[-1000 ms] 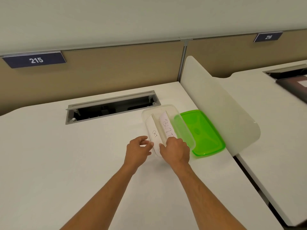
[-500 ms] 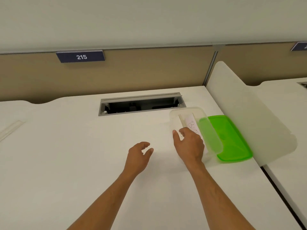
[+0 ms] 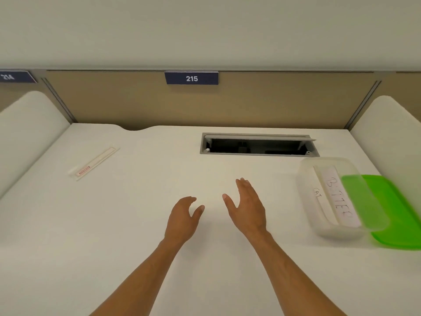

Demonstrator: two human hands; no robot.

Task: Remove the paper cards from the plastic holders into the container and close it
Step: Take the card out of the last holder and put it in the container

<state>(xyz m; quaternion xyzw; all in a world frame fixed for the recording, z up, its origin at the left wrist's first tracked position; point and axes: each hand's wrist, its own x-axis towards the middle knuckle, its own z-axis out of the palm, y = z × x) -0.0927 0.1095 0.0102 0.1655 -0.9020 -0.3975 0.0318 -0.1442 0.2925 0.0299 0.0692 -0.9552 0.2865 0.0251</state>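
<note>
A clear plastic container (image 3: 306, 197) stands open at the right of the white desk. Inside it lie two paper cards, one marked "CAT" (image 3: 317, 195) and one marked "BITTER" (image 3: 340, 199). Its green lid (image 3: 396, 215) lies flat just right of it, partly behind the container's wall. A long clear plastic holder (image 3: 94, 163) with a small red-printed label lies far left on the desk. My left hand (image 3: 183, 218) and my right hand (image 3: 248, 207) hover over the middle of the desk, fingers apart, holding nothing, well left of the container.
An open cable tray slot (image 3: 258, 145) is sunk into the desk behind the hands. White side dividers stand at the left (image 3: 27, 124) and right (image 3: 391, 133). A tan back panel carries a blue sign "215" (image 3: 191, 78).
My right hand has left the container and moved left to the desk's middle. The view has swung left, bringing the plastic holder into sight. Both cards lie in the container.
</note>
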